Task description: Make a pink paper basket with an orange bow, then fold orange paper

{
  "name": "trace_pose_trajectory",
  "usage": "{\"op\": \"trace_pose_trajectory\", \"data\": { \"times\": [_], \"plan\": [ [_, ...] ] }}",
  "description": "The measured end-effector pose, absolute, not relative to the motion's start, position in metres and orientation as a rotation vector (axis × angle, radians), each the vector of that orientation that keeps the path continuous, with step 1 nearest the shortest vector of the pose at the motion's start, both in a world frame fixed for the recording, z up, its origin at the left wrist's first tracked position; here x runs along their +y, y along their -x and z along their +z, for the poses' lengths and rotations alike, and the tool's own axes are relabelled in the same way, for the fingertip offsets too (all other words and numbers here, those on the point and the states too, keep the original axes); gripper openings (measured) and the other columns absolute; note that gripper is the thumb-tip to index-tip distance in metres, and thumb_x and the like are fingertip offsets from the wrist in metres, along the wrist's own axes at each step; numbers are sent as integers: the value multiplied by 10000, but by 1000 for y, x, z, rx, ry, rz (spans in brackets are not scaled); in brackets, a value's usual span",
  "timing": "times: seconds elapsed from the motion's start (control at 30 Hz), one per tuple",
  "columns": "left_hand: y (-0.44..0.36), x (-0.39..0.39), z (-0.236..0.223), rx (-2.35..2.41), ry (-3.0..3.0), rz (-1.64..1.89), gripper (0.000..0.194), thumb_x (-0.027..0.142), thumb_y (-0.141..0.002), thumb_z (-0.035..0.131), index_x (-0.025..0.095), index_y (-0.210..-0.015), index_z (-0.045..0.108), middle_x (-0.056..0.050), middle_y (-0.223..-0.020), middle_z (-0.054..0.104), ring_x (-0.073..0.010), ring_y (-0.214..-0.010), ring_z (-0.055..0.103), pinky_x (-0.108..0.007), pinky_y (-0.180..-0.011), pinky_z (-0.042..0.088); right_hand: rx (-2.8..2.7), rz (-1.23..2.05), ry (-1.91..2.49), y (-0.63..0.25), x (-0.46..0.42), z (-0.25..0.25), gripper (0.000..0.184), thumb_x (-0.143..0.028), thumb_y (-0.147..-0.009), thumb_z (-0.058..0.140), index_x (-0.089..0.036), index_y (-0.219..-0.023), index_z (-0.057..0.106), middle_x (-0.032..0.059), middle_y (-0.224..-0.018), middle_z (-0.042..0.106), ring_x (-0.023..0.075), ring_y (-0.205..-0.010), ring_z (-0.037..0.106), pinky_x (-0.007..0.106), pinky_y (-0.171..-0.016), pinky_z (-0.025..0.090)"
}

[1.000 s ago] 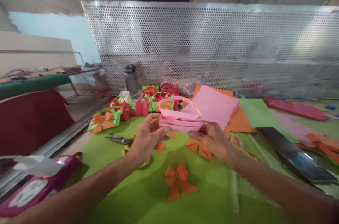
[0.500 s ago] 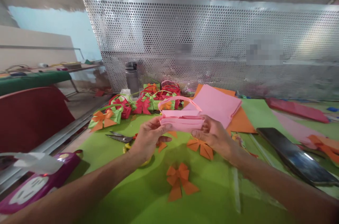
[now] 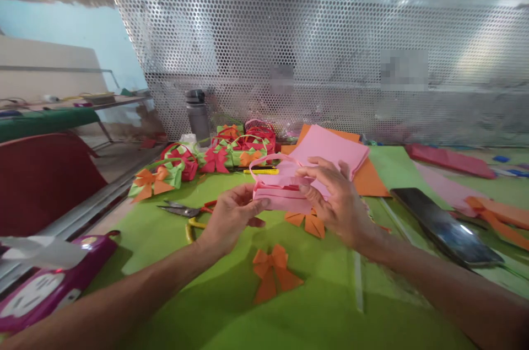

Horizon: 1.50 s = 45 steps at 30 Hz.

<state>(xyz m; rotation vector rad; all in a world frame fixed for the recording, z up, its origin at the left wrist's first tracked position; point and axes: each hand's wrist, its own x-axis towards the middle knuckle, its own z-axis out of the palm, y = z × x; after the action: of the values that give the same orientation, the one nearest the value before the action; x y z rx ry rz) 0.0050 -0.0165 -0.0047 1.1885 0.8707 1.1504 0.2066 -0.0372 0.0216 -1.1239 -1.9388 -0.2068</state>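
Note:
A small pink paper bag [image 3: 281,200] with a looped strip handle is held above the green tabletop. My left hand [image 3: 231,215] pinches its left end between thumb and fingers. At the right end, my right hand [image 3: 336,204] has its thumb and fingertips closed on the bag's upper edge near the flap. Below the bag lies an orange paper bow [image 3: 308,223], partly covered. A second orange bow [image 3: 273,273] rests nearer to me. Beside my left hand are scissors [image 3: 182,209] with red and yellow handles, partly hidden by the wrist.
Finished red and green paper bags [image 3: 182,165] with bows stand at the back left, near a grey bottle [image 3: 198,116]. Pink paper sheets [image 3: 326,146] lie behind my hands. A phone [image 3: 444,226] is at right, a purple power strip [image 3: 70,278] at left. A perforated metal panel [image 3: 330,52] stands behind.
My right hand has shifted from the bag's right end up to its top edge, fingers raised over the flap. A yellow cutter behind the bag is now more exposed. The view has shifted slightly.

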Motion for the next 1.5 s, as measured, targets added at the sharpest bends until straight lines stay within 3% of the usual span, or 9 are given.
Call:
{"op": "trace_pose_trajectory", "data": {
  "times": [0.2, 0.4, 0.53, 0.7, 0.8, 1.03, 1.5],
  "plan": [
    [-6, -20, -4, 880, -1155, 1129, 327, 288, -568, 832, 155, -834, 695, -41, -810, 675, -164, -667, 627, -238, -484, 548, -1944, -254, 1092, -207, -36, 22, 55, -217, -870, 534, -251, -873, 578, 13, -828, 682, 239, -1061, 567, 501, -1008, 193],
    [-9, -23, -2, 886, -1115, 1099, 328, 306, -562, 827, 145, -813, 691, -48, -798, 665, -167, -687, 612, -242, -482, 545, -1953, -308, 1080, -206, -36, 20, 85, -199, -852, 573, -236, -927, 583, 46, -942, 676, 235, -1050, 570, 509, -1007, 201],
    [-10, -24, -2, 900, -1097, 1091, 342, 330, -557, 825, 148, -809, 683, -52, -805, 664, -177, -706, 610, -253, -476, 546, -1975, -325, 1064, -205, -37, 17, 70, -184, -849, 581, -240, -891, 584, 29, -899, 682, 242, -1067, 557, 522, -1023, 169],
    [-12, -28, 1, 914, -1130, 1090, 344, 350, -561, 818, 149, -802, 677, -37, -771, 649, -167, -684, 592, -251, -484, 541, -1984, -259, 1103, -204, -38, 16, 187, -288, -838, 621, -211, -1001, 571, 76, -996, 661, 260, -1052, 560, 500, -1001, 218],
    [-13, -31, 3, 940, -1218, 1073, 340, 329, -554, 819, 148, -801, 673, -28, -768, 643, -150, -652, 570, -243, -494, 538, -2009, -242, 1109, -203, -39, 16, 123, -307, -840, 619, -220, -923, 595, 58, -940, 674, 258, -1036, 570, 491, -1011, 194],
    [-12, -32, 2, 995, -1379, 1015, 288, 358, -648, 742, 152, -819, 636, -10, -762, 601, -143, -672, 556, -243, -524, 542, -2044, -243, 1076, -200, -41, 17, 52, -166, -818, 621, -204, -823, 587, 16, -857, 679, 221, -974, 600, 505, -1004, 170],
    [-14, -37, 2, 964, -1209, 995, 385, 417, -628, 765, 133, -843, 618, -54, -823, 610, -171, -736, 574, -230, -483, 531, -2083, -472, 1032, -197, -44, 12, 43, -164, -831, 622, -173, -859, 591, 38, -851, 688, 221, -926, 627, 531, -1030, 159]
  ]
}}
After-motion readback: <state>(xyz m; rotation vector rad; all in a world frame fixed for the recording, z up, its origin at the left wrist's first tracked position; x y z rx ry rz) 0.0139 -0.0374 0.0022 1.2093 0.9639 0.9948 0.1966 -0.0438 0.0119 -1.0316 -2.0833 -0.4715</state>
